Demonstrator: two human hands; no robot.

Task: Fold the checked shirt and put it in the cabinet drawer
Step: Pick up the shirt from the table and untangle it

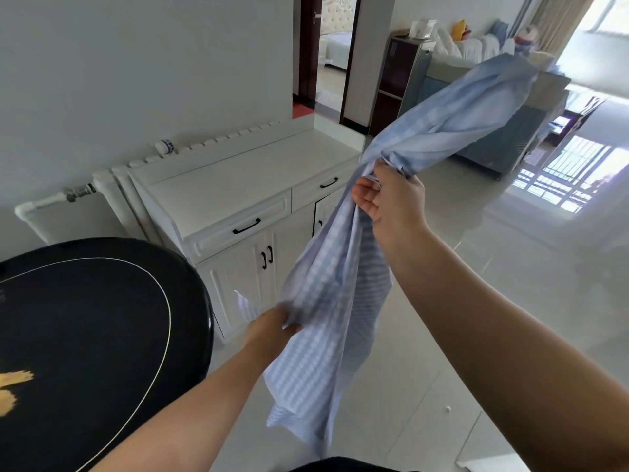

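The light-blue checked shirt [326, 301] hangs bunched in the air in front of me, unfolded. My right hand [391, 199] grips a gathered bunch of it at chest height; one part flies up and away to the upper right, blurred. My left hand [269, 327] pinches a lower edge of the cloth, and the rest drapes down toward the floor. The white cabinet [238, 185] stands against the wall behind the shirt. Its left drawer [243, 224] and right drawer [323, 189], both with black handles, are closed.
A glossy black round table [85, 335] fills the lower left, close to the cabinet's doors. A white radiator pipe [58, 199] runs along the wall. Pale tiled floor [476, 301] stretches to the right toward a sofa [476, 46] and a dark doorway [326, 46].
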